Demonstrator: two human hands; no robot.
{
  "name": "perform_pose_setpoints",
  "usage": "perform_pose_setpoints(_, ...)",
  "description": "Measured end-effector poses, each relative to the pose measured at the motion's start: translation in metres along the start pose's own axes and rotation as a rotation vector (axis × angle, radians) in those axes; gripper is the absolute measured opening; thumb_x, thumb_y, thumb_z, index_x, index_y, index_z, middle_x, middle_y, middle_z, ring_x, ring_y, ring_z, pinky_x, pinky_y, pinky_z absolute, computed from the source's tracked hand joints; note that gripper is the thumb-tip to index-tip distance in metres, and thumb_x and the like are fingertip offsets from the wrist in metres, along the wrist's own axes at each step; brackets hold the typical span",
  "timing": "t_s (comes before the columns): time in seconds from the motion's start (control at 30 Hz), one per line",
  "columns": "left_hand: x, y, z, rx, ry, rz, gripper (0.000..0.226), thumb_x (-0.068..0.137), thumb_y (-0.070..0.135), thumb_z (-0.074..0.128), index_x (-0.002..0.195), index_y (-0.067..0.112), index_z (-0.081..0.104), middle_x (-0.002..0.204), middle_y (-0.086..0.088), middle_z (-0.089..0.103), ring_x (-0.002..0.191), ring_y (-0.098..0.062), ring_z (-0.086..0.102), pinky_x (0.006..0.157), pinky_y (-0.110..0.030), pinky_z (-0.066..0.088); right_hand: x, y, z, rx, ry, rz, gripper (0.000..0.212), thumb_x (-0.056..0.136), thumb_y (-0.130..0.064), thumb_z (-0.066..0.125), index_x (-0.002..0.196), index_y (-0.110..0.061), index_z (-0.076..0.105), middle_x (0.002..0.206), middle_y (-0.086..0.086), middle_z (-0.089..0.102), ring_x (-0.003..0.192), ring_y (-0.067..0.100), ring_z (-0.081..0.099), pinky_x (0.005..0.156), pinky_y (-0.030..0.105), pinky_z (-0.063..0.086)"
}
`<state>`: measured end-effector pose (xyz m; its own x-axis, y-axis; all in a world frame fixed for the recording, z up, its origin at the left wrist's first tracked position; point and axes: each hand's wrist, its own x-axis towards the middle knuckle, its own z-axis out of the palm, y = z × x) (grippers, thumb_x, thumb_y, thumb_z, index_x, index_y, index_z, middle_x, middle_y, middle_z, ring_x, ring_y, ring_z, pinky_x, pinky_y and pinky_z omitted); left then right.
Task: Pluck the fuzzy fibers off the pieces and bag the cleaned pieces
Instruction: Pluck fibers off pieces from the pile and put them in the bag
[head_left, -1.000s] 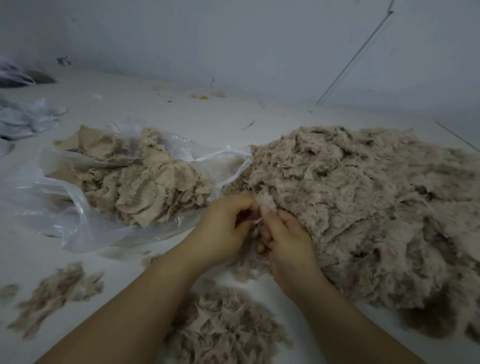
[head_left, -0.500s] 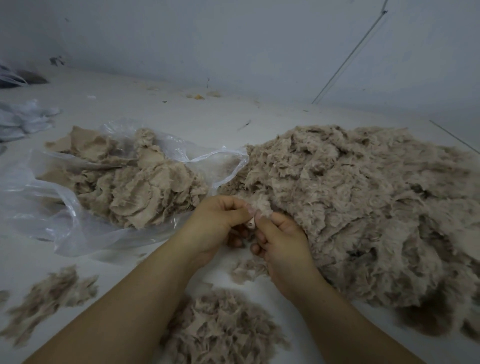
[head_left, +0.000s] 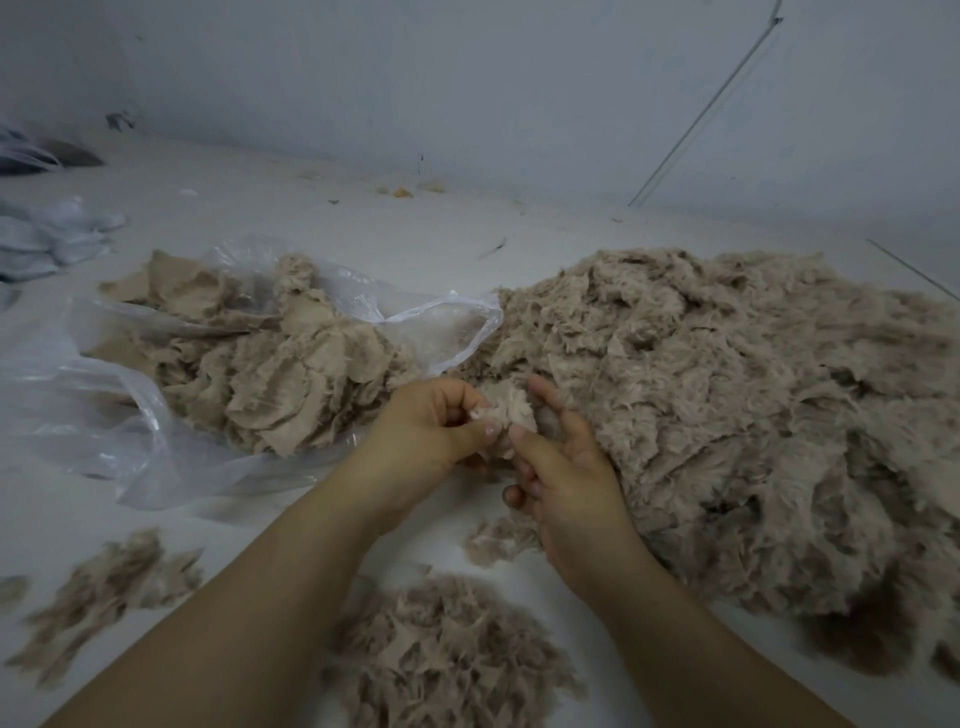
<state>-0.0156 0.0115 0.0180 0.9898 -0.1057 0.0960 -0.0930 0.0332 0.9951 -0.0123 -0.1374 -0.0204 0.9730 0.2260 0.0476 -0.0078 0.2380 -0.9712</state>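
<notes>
A small beige fuzzy piece (head_left: 506, 410) sits between both hands at the centre. My left hand (head_left: 431, 431) pinches its left edge with thumb and curled fingers. My right hand (head_left: 561, 467) holds its right side, thumb on the front and fingers spread behind. A large heap of fuzzy beige pieces (head_left: 727, 415) fills the right half. To the left lies a clear plastic bag (head_left: 104, 410), its mouth facing the hands, with smoother beige pieces (head_left: 270, 374) inside.
Plucked fibre tufts lie in a pile (head_left: 447, 654) under my forearms and in another (head_left: 98, 587) at the lower left. A small tuft (head_left: 498, 540) sits beneath my right hand. Pale crumpled bags (head_left: 47, 239) lie far left. A grey wall (head_left: 467, 78) closes the back.
The hands have parted slightly and the piece between them has opened up. My right fingers have spread out behind it. The view has shifted a little.
</notes>
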Motion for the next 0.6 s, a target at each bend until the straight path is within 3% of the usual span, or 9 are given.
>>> perform_pose_setpoints(0.1,-0.0025,0.0008,0.0007,0.023,-0.048,0.052,0.013,0.089,-0.01,0.06,0.079,-0.001,0.06,0.075,-0.019,0.069,0.074,-0.028,0.069,0.075,-0.04,0.058,0.0011,-0.0007,-0.0018,-0.037,-0.031,0.001,0.035,0.088,-0.035,0.058,0.119,-0.051,0.064,0.06,-0.014,0.055,0.054,0.001,0.049,0.054,0.023,0.045)
perform_pose_setpoints(0.17,-0.0051,0.0018,0.0027,0.035,-0.076,0.081,0.013,0.089,-0.007,0.061,0.079,0.001,0.061,0.078,-0.023,0.068,0.076,-0.03,0.068,0.078,-0.039,0.057,0.0011,-0.0028,-0.0007,-0.029,-0.017,0.041,0.026,0.087,-0.04,0.057,0.109,-0.043,0.071,0.061,-0.007,0.05,0.055,0.005,0.046,0.054,0.025,0.044)
perform_pose_setpoints(0.23,-0.0052,0.0041,0.0038,0.037,-0.021,0.107,0.015,0.085,-0.002,0.066,0.075,0.008,0.063,0.08,-0.019,0.066,0.076,-0.026,0.064,0.076,-0.036,0.053,0.0016,-0.004,0.0014,0.009,0.02,0.076,0.023,0.091,-0.043,0.058,0.089,-0.029,0.076,0.059,-0.005,0.047,0.052,0.007,0.044,0.052,0.025,0.045)
perform_pose_setpoints(0.33,-0.0022,0.008,0.0016,-0.055,0.041,0.106,0.012,0.077,0.002,0.065,0.07,0.011,0.061,0.073,-0.013,0.062,0.07,-0.023,0.059,0.067,-0.03,0.05,0.0014,-0.0045,0.0028,0.023,0.054,0.11,0.039,0.101,-0.04,0.05,0.074,-0.022,0.072,0.056,-0.005,0.045,0.05,0.007,0.042,0.05,0.024,0.045)
perform_pose_setpoints(0.43,-0.0008,0.0042,-0.0004,0.025,0.099,0.094,0.016,0.087,-0.009,0.062,0.077,0.002,0.057,0.071,-0.014,0.058,0.069,-0.026,0.056,0.067,-0.038,0.047,-0.0004,-0.0054,0.0019,0.073,0.071,0.113,0.039,0.092,-0.052,0.056,0.081,-0.016,0.066,0.056,-0.004,0.045,0.049,0.007,0.041,0.051,0.025,0.044)
perform_pose_setpoints(0.5,-0.0026,0.0034,0.0012,0.032,0.109,0.074,0.012,0.089,-0.009,0.061,0.08,-0.001,0.058,0.069,-0.015,0.058,0.065,-0.026,0.056,0.061,-0.034,0.049,-0.0013,-0.005,0.0007,0.048,0.043,0.084,0.043,0.079,-0.058,0.067,0.087,-0.016,0.065,0.059,-0.006,0.054,0.051,0.005,0.049,0.051,0.024,0.044)
perform_pose_setpoints(0.6,-0.0043,0.006,0.0034,0.016,0.086,0.042,0.013,0.091,-0.006,0.059,0.079,-0.003,0.061,0.063,-0.013,0.062,0.055,-0.019,0.059,0.052,-0.029,0.049,-0.0023,-0.0037,0.0005,-0.063,0.03,0.066,0.03,0.085,-0.036,0.076,0.108,-0.018,0.068,0.09,0.007,0.074,0.08,0.017,0.068,0.055,0.023,0.047)
